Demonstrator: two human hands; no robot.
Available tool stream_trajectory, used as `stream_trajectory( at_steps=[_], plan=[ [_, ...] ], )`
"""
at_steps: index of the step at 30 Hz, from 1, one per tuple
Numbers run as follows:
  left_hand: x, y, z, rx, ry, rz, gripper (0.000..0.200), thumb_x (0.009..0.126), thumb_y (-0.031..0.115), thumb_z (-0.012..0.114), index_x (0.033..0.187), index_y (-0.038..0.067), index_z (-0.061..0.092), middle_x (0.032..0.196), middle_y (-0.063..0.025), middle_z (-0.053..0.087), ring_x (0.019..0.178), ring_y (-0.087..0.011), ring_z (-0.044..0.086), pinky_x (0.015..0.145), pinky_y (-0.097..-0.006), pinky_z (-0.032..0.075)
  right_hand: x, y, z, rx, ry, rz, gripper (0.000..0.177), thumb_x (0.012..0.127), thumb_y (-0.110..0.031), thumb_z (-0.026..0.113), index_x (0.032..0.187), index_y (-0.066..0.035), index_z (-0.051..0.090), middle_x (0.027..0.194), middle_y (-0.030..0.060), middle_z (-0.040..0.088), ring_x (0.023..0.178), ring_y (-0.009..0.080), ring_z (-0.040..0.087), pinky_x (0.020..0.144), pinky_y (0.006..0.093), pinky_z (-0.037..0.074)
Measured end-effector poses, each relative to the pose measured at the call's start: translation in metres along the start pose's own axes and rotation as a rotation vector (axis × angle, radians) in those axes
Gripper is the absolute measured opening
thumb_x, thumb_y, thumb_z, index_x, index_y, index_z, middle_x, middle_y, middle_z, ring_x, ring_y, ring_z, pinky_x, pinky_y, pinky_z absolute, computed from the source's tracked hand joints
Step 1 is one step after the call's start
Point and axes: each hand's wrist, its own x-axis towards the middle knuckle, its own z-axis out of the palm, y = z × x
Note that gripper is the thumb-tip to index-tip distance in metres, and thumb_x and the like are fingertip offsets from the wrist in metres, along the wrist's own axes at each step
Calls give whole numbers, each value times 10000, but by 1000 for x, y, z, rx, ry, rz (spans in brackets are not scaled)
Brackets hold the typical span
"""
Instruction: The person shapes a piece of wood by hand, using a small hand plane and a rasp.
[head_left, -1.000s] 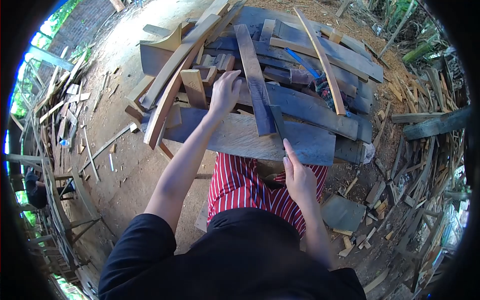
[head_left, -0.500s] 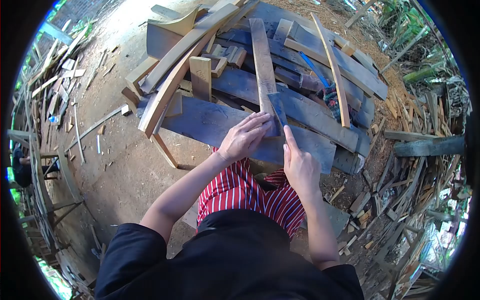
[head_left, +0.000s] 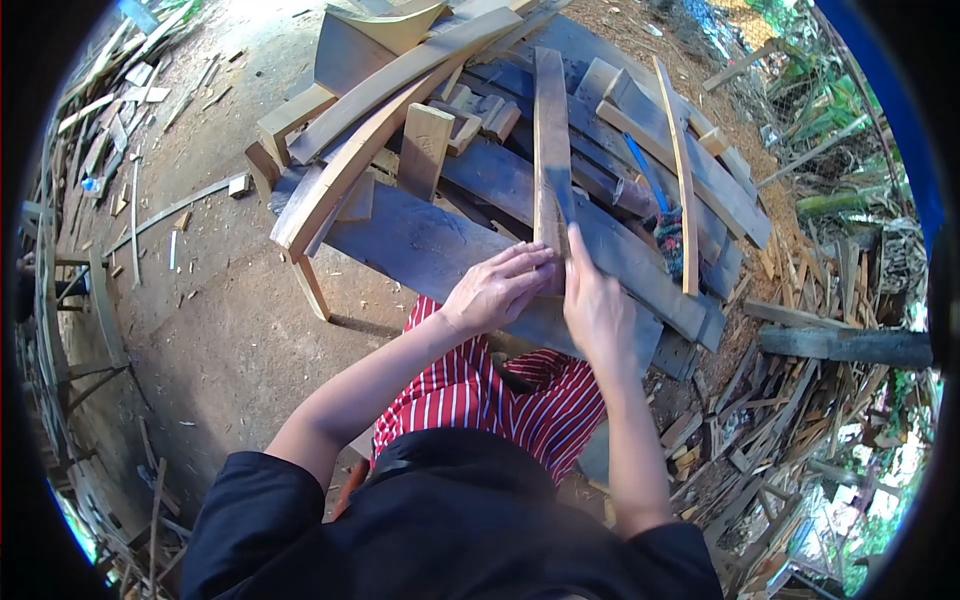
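Observation:
A long wooden plank (head_left: 551, 120) lies lengthwise on the plank-topped bench (head_left: 400, 245), its near end close to my body. My left hand (head_left: 500, 287) is wrapped over that near end from the left. My right hand (head_left: 598, 305) is closed round the handle of a saw, index finger stretched along it. The narrow dark saw blade (head_left: 563, 195) rests against the plank's right side, seen nearly edge-on; the handle is hidden in my palm.
Curved beams (head_left: 380, 120) and an upright block (head_left: 424, 150) stand on the bench's left. To the right lie a thin strip (head_left: 677, 170), a blue-handled tool (head_left: 645, 165) and a dark cloth (head_left: 668, 235). Scrap wood (head_left: 800, 400) is heaped at far right.
The view has shifted and turned slightly. The saw blade has swung from tilted across the plank to nearly in line with its right edge, and my right hand has turned with it.

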Motion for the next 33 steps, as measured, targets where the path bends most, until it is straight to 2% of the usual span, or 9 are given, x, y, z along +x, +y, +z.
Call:
stream_trajectory(
  at_steps=[11,14,17,18,20,21,25,27,33],
  plan=[
    [1,-4,3,-127,-12,-203,325,892,98,613,1213,47,633,1335,-110,575,1154,-317,579,976,-396,476,24,-5,1,-9,-89,40,439,1011,-315,417,1448,-278,421,758,283,658,723,460,664,636,551,543],
    [6,-15,8,-104,147,-223,326,887,34,615,1213,43,629,1281,-127,614,1122,-305,606,915,-376,503,16,12,6,282,-94,70,442,1025,-321,389,1465,-282,401,701,232,651,600,379,672,555,486,553],
    [30,-19,19,3,223,-454,380,894,200,634,1212,-3,599,1298,-150,546,1151,-343,510,991,-424,410,-15,16,2,980,-219,232,454,1047,-317,346,1495,-245,368,548,30,406,368,138,477,360,305,452],
    [40,-23,23,247,259,-516,467,884,295,653,1224,-18,584,1305,-158,513,1157,-351,469,1006,-446,373,-25,21,1,953,-275,294,454,1049,-313,349,1487,-195,382,742,129,617,616,239,668,583,356,563],
    [65,-34,25,312,187,-598,580,837,397,676,1219,-28,579,1307,-156,474,1164,-349,432,1000,-449,351,-40,47,52,686,171,-62,453,1051,-306,361,1476,-152,395,1164,219,646,1085,339,646,926,398,505],
    [77,-35,24,379,115,-682,696,791,500,699,1215,-38,573,1310,-154,436,1172,-347,395,994,-451,330,-53,38,33,812,9,90,453,1051,-302,370,1465,-119,404,1434,221,473,1359,367,418,1099,402,338],
    [109,-33,30,363,84,-883,767,670,465,804,1182,-34,526,1267,-136,400,1183,-335,382,967,-436,349,-70,40,35,693,184,8,470,1047,-325,376,1472,-125,398,1201,228,634,1141,347,620,949,399,473],
    [114,-34,30,320,105,-912,735,677,397,807,1189,-30,498,1256,-142,399,1192,-340,390,972,-440,375,-77,37,22,820,-163,334,498,1037,-369,377,1485,-151,388,798,160,660,765,263,693,714,366,528],
    [99,-29,26,34,95,-798,649,736,140,708,1306,55,411,1219,-220,399,1085,-433,545,946,-462,470,-77,45,42,904,-11,219,496,1028,-370,386,1492,-192,381,597,99,547,496,187,590,521,362,482]
  ],
)
